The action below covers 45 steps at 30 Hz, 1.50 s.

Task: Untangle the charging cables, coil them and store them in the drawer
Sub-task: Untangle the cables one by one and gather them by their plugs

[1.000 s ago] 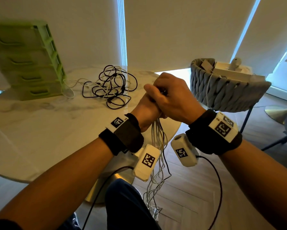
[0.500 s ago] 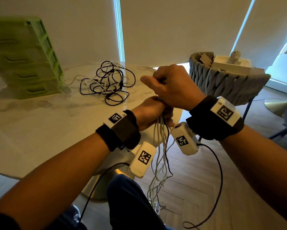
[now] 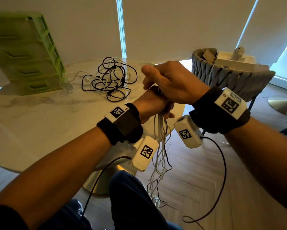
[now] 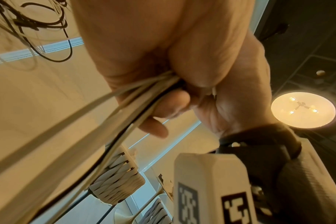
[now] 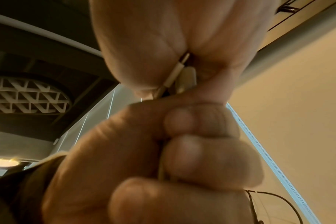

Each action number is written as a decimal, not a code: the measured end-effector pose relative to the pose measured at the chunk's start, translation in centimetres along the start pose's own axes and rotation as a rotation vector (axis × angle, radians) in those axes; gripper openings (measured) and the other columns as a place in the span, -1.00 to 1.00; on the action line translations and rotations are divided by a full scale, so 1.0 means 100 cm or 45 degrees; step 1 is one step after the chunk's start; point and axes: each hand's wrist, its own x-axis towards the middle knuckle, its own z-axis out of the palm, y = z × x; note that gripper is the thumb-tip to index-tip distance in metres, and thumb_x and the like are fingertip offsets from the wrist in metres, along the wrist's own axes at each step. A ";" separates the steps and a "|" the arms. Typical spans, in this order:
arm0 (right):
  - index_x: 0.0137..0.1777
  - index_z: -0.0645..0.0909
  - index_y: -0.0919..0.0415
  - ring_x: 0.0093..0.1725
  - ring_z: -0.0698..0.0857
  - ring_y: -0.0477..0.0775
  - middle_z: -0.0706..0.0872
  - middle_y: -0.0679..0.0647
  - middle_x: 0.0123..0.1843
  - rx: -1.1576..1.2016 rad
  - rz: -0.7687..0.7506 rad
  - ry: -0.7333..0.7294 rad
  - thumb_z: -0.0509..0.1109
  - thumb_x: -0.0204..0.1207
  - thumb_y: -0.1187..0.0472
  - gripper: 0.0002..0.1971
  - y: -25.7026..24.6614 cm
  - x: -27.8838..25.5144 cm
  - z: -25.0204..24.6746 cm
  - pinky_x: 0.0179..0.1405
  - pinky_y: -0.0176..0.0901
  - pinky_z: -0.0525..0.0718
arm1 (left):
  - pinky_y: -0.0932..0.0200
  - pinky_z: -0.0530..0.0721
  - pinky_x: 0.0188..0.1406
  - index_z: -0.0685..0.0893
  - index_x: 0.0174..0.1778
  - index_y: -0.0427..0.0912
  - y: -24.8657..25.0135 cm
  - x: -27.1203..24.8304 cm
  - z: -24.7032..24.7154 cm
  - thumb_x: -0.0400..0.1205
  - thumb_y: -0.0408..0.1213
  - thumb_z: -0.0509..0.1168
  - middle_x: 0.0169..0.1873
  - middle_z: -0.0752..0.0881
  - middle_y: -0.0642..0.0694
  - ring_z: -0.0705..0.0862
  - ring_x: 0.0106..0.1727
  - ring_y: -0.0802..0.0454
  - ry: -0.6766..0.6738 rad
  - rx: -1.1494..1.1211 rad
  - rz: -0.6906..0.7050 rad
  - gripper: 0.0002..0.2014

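Both hands (image 3: 164, 90) have risen, gripping cable bundle (image 3: 161, 136).

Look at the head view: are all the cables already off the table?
No: a tangled cable pile lies on the table beside the green drawer unit.

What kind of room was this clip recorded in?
Probably a home living or dining room: a round marble-look table, a woven grey chair, herringbone wood floor and roller blinds over tall windows.
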 end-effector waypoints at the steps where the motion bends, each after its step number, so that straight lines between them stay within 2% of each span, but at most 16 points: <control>1: -0.08 0.77 0.18 -0.07 0.76 -0.02 0.80 0.03 -0.08 0.022 0.023 -0.006 -0.03 0.71 -0.16 -0.40 0.001 0.000 0.000 0.09 -0.11 0.71 | 0.16 0.69 -0.43 0.48 -0.31 -0.25 0.000 -0.001 0.000 0.74 -0.46 0.11 -0.57 0.50 -0.06 0.46 -0.53 -0.02 0.011 -0.018 -0.003 -0.72; 5: -0.20 0.78 0.16 -0.17 0.76 -0.09 0.79 -0.02 -0.19 0.022 0.063 -0.032 -0.10 0.73 -0.16 -0.33 0.002 -0.001 0.002 0.05 -0.22 0.64 | 0.18 0.56 -0.45 0.54 -0.31 -0.21 -0.004 -0.001 0.003 0.72 -0.45 0.15 -0.56 0.49 -0.03 0.45 -0.56 0.09 0.014 0.038 -0.003 -0.73; 10: -0.40 0.67 0.24 -0.37 0.72 -0.05 0.75 0.08 -0.37 0.103 -0.013 0.244 -0.06 0.76 -0.07 -0.33 0.003 -0.001 0.005 -0.12 -0.29 0.66 | 0.36 0.48 -0.56 0.58 -0.29 -0.17 0.004 -0.003 0.004 0.74 -0.45 0.12 -0.72 0.47 0.13 0.41 -0.65 0.24 -0.071 0.113 0.015 -0.70; 14: -0.11 0.70 0.11 -0.11 0.73 -0.18 0.76 -0.03 -0.11 0.473 0.080 0.432 -0.13 0.76 -0.04 -0.44 0.015 -0.010 0.002 -0.06 -0.35 0.64 | 0.22 0.41 -0.55 0.55 -0.31 -0.22 0.002 0.001 0.001 0.74 -0.38 0.13 -0.57 0.36 -0.05 0.32 -0.58 0.11 -0.029 -0.018 0.027 -0.72; 17: 0.05 0.65 0.03 -0.11 0.67 -0.05 0.69 0.02 -0.05 0.780 0.304 0.553 0.15 0.61 0.00 -0.74 0.047 -0.030 0.006 -0.18 -0.20 0.57 | 0.24 0.34 -0.60 0.51 -0.32 -0.18 -0.006 0.007 -0.001 0.77 -0.19 0.14 -0.60 0.29 0.00 0.23 -0.62 0.12 0.050 -0.214 0.030 -0.67; 20: 0.15 0.64 0.06 -0.32 0.56 0.00 0.66 0.08 -0.13 0.982 0.505 -0.076 0.31 0.38 0.22 -0.68 0.078 -0.067 0.025 -0.34 -0.14 0.45 | 0.26 0.28 -0.63 0.49 -0.33 -0.18 -0.005 0.010 0.006 0.79 -0.12 0.10 -0.63 0.26 0.02 0.19 -0.63 0.12 0.037 -0.324 0.092 -0.62; 23: 0.07 0.66 0.09 -0.43 0.54 -0.08 0.72 -0.08 -0.28 0.944 0.530 -0.816 0.39 0.52 0.29 -0.83 0.074 -0.097 0.050 -0.36 -0.22 0.46 | 0.26 0.24 -0.64 0.45 -0.33 -0.17 0.003 0.009 0.021 0.79 -0.10 0.06 -0.64 0.23 0.03 0.16 -0.64 0.13 -0.024 -0.436 0.131 -0.62; 26: 0.02 0.64 0.36 -0.48 0.59 -0.19 0.75 -0.15 -0.40 0.635 0.662 -1.124 0.21 0.71 0.18 -0.75 0.072 -0.111 0.079 -0.31 -0.28 0.45 | 0.27 0.28 -0.65 0.44 -0.31 -0.18 0.011 0.008 0.034 0.79 -0.08 0.05 -0.64 0.23 0.06 0.17 -0.65 0.15 -0.134 -0.584 0.139 -0.62; 28: 0.07 0.61 0.52 -0.37 0.65 -0.03 0.78 0.07 -0.23 0.512 0.762 -1.051 0.17 0.73 0.06 -0.55 0.094 -0.109 0.091 -0.32 -0.29 0.54 | 0.28 0.29 -0.65 0.43 -0.31 -0.18 0.010 0.005 0.039 0.79 -0.07 0.04 -0.65 0.21 0.06 0.16 -0.65 0.16 -0.215 -0.631 0.116 -0.61; 30: -0.08 0.63 0.51 -0.30 0.65 0.13 0.72 0.27 -0.21 0.286 0.800 -0.643 0.25 0.69 0.11 -0.61 0.128 -0.103 0.094 -0.29 -0.10 0.66 | 0.28 0.30 -0.65 0.41 -0.32 -0.18 0.002 0.001 0.043 0.79 -0.05 0.02 -0.66 0.18 0.07 0.15 -0.66 0.16 -0.282 -0.663 0.054 -0.60; 32: -0.15 0.63 0.44 -0.21 0.64 0.21 0.68 0.24 -0.18 -0.126 0.694 -0.159 0.27 0.64 0.24 -0.74 0.148 -0.100 0.091 -0.20 0.06 0.60 | 0.27 0.32 -0.63 0.41 -0.32 -0.19 -0.009 -0.001 0.046 0.79 -0.04 0.01 -0.67 0.16 0.06 0.14 -0.67 0.15 -0.324 -0.699 -0.011 -0.58; 34: -0.19 0.57 0.30 -0.24 0.52 0.10 0.53 0.09 -0.22 -0.274 0.612 0.104 0.18 0.68 0.17 -0.72 0.147 -0.111 0.097 -0.24 -0.04 0.41 | 0.25 0.38 -0.58 0.41 -0.33 -0.19 -0.019 0.000 0.043 0.79 -0.04 0.00 -0.67 0.17 0.06 0.14 -0.68 0.16 -0.371 -0.731 -0.060 -0.58; 36: -0.23 0.52 0.23 -0.28 0.52 0.07 0.53 0.08 -0.25 -0.126 0.688 -0.033 0.09 0.72 0.05 -0.64 0.141 -0.130 0.108 -0.24 -0.05 0.42 | 0.23 0.45 -0.48 0.42 -0.32 -0.19 -0.026 0.003 0.037 0.78 -0.02 0.00 -0.67 0.19 0.06 0.15 -0.67 0.16 -0.366 -0.730 -0.070 -0.58; 39: -0.22 0.60 0.21 -0.10 0.78 0.17 0.77 0.28 -0.13 0.411 0.909 -0.772 0.21 0.70 -0.01 -0.63 0.125 -0.148 0.115 0.07 0.03 0.74 | 0.13 0.47 -0.29 0.46 -0.31 -0.18 -0.028 0.009 0.026 0.78 -0.01 0.01 -0.65 0.21 0.05 0.19 -0.62 0.13 -0.268 -0.714 -0.063 -0.58; 40: -0.20 0.61 0.21 -0.06 0.80 0.16 0.78 0.28 -0.09 0.486 0.900 -0.846 0.25 0.68 -0.01 -0.67 0.124 -0.148 0.111 0.12 0.04 0.75 | 0.12 0.49 -0.27 0.47 -0.31 -0.18 -0.028 0.011 0.022 0.78 -0.01 0.02 -0.64 0.21 0.05 0.21 -0.60 0.12 -0.233 -0.724 -0.055 -0.58; 45: 0.27 0.55 -0.03 -0.19 0.78 -0.05 0.63 -0.08 0.16 0.041 0.742 -0.513 0.49 0.49 -0.03 -0.62 0.121 -0.116 0.059 -0.23 -0.22 0.78 | 0.19 0.49 -0.44 0.42 -0.32 -0.15 -0.021 0.021 -0.003 0.78 0.01 0.01 -0.66 0.22 0.07 0.20 -0.63 0.14 -0.120 -0.771 -0.009 -0.58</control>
